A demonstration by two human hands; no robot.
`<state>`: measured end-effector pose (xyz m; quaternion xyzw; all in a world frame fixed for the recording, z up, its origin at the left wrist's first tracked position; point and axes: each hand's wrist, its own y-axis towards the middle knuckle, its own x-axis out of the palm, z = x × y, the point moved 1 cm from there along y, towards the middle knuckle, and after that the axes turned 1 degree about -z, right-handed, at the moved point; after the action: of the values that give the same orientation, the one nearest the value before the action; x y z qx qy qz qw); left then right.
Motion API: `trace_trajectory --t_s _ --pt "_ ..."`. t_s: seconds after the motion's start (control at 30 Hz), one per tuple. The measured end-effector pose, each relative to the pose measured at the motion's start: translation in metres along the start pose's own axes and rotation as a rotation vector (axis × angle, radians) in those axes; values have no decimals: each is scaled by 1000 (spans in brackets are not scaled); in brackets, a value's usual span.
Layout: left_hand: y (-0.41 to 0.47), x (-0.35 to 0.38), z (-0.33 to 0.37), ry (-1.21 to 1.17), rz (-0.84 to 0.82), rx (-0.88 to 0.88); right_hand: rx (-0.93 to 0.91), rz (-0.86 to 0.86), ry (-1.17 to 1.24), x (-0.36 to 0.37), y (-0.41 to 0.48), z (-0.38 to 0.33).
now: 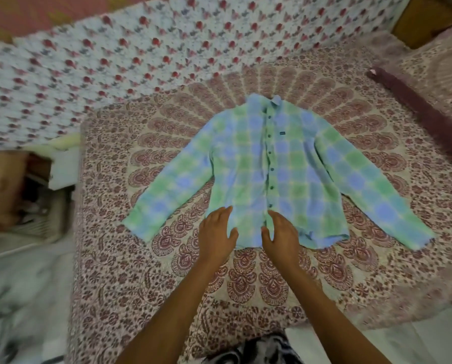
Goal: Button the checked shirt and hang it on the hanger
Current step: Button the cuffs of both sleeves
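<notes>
Checked shirt (266,174) flat, front up, sleeves spread, mid-bed (114,271), hem toward near edge. Left hand (217,237) and right hand (281,237) over hem, either side of placket; both grips spread, pinching nothing.

We see the shirt (269,177), checked in pale green and blue, lying flat and face up, collar away from us, sleeves spread, its dark buttons running down the closed front.
</notes>
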<state>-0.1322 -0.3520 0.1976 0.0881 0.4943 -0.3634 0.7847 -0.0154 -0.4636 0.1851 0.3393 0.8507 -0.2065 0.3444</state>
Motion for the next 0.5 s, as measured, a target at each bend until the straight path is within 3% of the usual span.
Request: trace_trajectory --t_s 0.5 --pt "18 -36 -123 70 54 -294 -126 -252 -46 105 28 -52"
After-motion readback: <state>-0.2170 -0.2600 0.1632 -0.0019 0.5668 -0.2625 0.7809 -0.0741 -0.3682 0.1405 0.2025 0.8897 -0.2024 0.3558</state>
